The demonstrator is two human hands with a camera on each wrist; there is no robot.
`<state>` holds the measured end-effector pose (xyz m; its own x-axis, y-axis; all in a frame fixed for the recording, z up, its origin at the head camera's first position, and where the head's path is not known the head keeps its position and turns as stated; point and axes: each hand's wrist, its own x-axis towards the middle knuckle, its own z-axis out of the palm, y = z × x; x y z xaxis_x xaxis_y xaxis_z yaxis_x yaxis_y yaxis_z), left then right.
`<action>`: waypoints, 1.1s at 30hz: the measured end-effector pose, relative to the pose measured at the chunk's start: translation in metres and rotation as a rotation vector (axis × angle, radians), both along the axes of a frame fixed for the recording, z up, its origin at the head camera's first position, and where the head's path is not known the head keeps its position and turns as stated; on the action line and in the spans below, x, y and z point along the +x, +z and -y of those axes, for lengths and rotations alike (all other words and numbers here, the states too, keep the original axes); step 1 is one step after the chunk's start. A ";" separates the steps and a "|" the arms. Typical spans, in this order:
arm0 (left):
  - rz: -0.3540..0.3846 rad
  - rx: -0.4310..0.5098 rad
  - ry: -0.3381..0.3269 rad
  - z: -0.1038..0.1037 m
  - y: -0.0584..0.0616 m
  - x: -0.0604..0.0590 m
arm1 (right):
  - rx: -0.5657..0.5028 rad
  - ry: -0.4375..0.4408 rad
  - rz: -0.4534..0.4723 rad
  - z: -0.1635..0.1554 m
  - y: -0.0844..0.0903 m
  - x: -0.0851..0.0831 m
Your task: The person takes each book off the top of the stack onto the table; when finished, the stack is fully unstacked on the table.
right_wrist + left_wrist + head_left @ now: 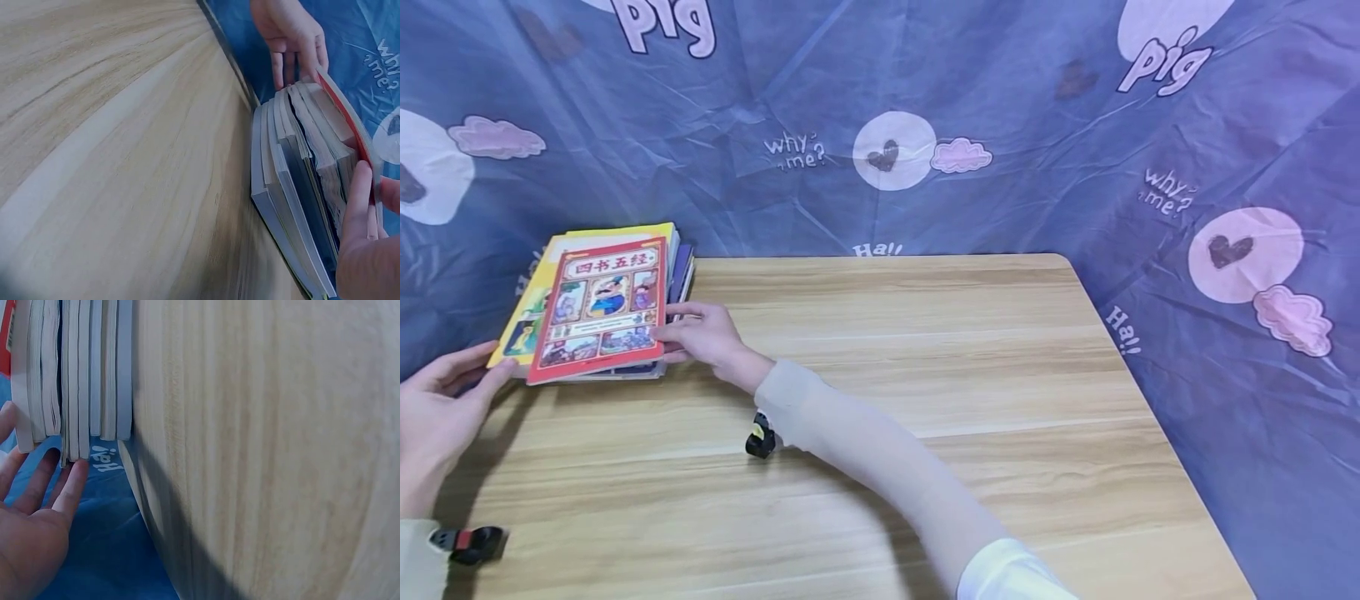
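Red book (pixel 604 302): likely light, bendy; pinch 4 o'clock edge.
My right hand (pixel 706 337): pinching there.
Left hand (pixel 443 404): spread, stack's (pixel 74 375) 8 o'clock.

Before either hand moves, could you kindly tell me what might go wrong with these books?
The red book sits skewed over the yellow book, pinched at its right side by the right hand, so it might slide if that grip slips. The stack beneath has uneven edges, so a nudge from the left hand could shift books. It also sits close to the edge of the table, so a push that way might tip some over.
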<state>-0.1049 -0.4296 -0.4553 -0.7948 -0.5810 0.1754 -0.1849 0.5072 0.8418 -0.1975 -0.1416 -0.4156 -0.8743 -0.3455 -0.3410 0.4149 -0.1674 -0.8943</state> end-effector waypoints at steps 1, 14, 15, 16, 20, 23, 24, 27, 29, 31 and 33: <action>0.003 0.010 0.002 0.000 0.000 0.000 | -0.009 0.005 0.006 -0.002 0.000 0.000; -0.028 0.037 0.000 -0.001 -0.002 -0.001 | -0.054 0.061 0.000 -0.031 -0.004 -0.002; -0.027 0.034 0.004 -0.001 -0.002 0.000 | -0.054 0.066 -0.008 -0.034 -0.004 -0.001; -0.020 0.031 0.007 -0.001 -0.002 0.000 | -0.059 0.071 -0.014 -0.037 -0.004 -0.001; 0.004 0.029 0.018 -0.003 -0.001 0.001 | -0.081 0.095 -0.052 -0.049 -0.004 0.002; 0.008 0.030 0.019 -0.003 -0.001 0.001 | -0.094 0.103 -0.073 -0.057 -0.003 0.004; 0.007 0.031 0.017 -0.003 -0.001 0.001 | -0.095 0.101 -0.078 -0.060 -0.003 0.004; 0.006 0.027 0.013 -0.004 -0.002 0.001 | -0.091 0.091 -0.089 -0.069 -0.001 0.004; 0.011 0.014 0.010 -0.004 -0.002 0.000 | -0.088 0.086 -0.097 -0.075 0.001 0.004; 0.015 0.003 0.015 -0.005 -0.002 0.000 | -0.089 0.083 -0.100 -0.081 0.003 0.003; 0.029 -0.009 0.020 -0.005 -0.001 0.000 | -0.087 0.079 -0.101 -0.087 0.004 0.002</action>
